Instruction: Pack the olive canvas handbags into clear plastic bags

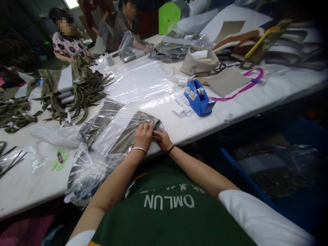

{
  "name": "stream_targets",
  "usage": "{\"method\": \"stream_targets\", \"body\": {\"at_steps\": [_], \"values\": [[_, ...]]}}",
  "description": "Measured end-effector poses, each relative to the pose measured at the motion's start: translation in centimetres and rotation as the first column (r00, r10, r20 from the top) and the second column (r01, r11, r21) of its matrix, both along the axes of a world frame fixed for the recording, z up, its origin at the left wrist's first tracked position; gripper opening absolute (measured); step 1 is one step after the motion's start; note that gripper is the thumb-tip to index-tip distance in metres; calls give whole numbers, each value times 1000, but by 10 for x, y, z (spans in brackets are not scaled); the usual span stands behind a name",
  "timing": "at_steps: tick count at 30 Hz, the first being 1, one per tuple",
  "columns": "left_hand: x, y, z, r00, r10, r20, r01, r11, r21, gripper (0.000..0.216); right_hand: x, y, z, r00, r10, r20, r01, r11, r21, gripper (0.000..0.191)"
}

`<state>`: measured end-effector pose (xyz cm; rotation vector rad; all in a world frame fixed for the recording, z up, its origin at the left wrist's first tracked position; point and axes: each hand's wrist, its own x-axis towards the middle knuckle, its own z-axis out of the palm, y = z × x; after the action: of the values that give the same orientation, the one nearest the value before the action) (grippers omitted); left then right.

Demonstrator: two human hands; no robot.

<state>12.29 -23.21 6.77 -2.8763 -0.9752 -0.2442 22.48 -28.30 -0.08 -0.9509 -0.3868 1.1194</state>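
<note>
A clear plastic bag (120, 119) lies at the table's near edge with a folded olive fabric item and a pale strip inside; its kind I cannot make out. My left hand (144, 136) presses on the bag's right end, fingers curled over its edge. Close beside it, my right hand (163, 139) pinches the same end, with its fingertips partly hidden. Loose, crumpled plastic from the bag spills over the table edge on the left, by my left forearm.
Olive strapped goods (69, 92) are piled at the left. A blue tape dispenser (198, 97) stands to the right beside printed labels (183, 106). Flat clear bags (143, 80) lie beyond my hands. Co-workers are across the table; a blue bin (246, 174) is below right.
</note>
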Motion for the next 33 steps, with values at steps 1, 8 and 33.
{"method": "stream_targets", "body": {"at_steps": [1, 8, 33], "values": [[2, -2, -2, 1000, -6, -13, 6, 1000, -7, 48, 1, -3, 3, 1000, 12, -17, -12, 1000, -6, 39], [-3, -27, -10, 994, -98, -42, 93, 991, -95, 57, 7, 0, 16, 996, -92, 11, 92, 971, -220, 40], [8, -5, -62, 980, -107, -167, 115, 992, 42, 51, 299, -46, 75, 416, -50, 908, 614, 752, -240, 37]]}}
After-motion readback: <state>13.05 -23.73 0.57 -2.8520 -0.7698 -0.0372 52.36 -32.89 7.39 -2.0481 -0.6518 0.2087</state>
